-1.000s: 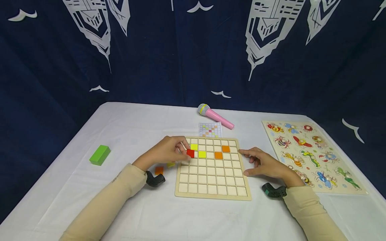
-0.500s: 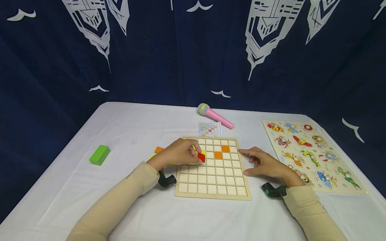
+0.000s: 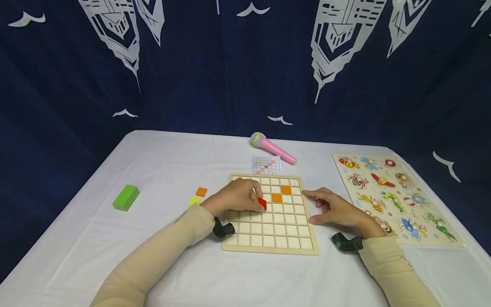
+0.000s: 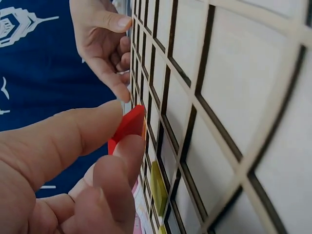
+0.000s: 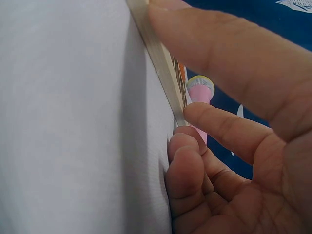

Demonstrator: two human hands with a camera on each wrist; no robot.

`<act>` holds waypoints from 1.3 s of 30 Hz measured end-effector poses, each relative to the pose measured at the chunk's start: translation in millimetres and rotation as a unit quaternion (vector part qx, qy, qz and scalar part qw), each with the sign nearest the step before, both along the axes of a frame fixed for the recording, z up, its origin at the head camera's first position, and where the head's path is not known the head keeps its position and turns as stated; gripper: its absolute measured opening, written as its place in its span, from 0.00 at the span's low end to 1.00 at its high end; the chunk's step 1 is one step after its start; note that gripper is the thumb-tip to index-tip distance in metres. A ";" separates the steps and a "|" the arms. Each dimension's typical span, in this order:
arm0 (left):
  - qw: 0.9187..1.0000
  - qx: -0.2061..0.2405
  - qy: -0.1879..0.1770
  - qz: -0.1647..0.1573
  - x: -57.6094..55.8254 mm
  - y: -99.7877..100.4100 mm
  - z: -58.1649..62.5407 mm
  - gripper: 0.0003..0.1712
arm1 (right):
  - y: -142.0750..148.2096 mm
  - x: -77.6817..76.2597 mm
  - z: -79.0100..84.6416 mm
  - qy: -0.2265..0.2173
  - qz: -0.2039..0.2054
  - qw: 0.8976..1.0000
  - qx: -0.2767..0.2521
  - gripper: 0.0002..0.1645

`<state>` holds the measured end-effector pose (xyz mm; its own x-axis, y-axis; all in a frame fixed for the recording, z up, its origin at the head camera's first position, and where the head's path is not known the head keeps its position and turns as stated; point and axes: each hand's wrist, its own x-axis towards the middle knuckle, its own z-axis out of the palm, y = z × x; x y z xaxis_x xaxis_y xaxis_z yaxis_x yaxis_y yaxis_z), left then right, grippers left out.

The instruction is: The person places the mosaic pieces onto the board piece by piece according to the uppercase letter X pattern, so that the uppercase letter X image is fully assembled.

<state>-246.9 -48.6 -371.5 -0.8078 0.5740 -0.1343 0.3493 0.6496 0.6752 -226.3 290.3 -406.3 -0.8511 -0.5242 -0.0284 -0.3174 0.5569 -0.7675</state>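
Observation:
Between its thumb and index finger, my left hand (image 3: 238,196) pinches a small red tile (image 3: 262,204), tilted close over the wooden grid board (image 3: 272,250). The left wrist view shows the red tile (image 4: 130,122) near the board's grid, with a yellow tile (image 4: 157,189) lying in a cell beyond. Two orange tiles (image 3: 286,189) sit in cells right of the left hand. My right hand (image 3: 334,209) rests at the board's right side, thumb and index finger at its edge, the other fingers loosely curled. In the head view, the left hand hides several upper-left cells.
A patterned grid card (image 3: 266,165) lies behind the board, and a pink microphone (image 3: 274,149) behind that. Loose orange (image 3: 201,192) and yellow (image 3: 194,201) tiles lie beside the left forearm. A green block (image 3: 125,198) is far left; an insect puzzle board (image 3: 399,194) is at right.
My left hand has carried the red tile rightward and slightly nearer across the board, covering the yellow tiles in the head view. The right hand has stayed at the board's edge.

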 end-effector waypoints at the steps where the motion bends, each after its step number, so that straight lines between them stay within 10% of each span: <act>1: 1.000 -0.002 -0.001 0.000 0.1 1.4 -0.2 0.19 | 0.1 0.1 -0.1 0.000 -0.001 1.000 -0.001 0.50; 39: 0.997 -0.061 0.049 0.019 7.5 7.3 -4.2 0.17 | -1.0 0.4 0.4 -0.002 -0.002 1.000 -0.001 0.49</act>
<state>-239.3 -41.3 -375.7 -0.8410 0.5275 -0.1199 0.3839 0.7381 0.5548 -225.9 289.3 -405.9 -0.8535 -0.5201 -0.0320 -0.3109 0.5576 -0.7697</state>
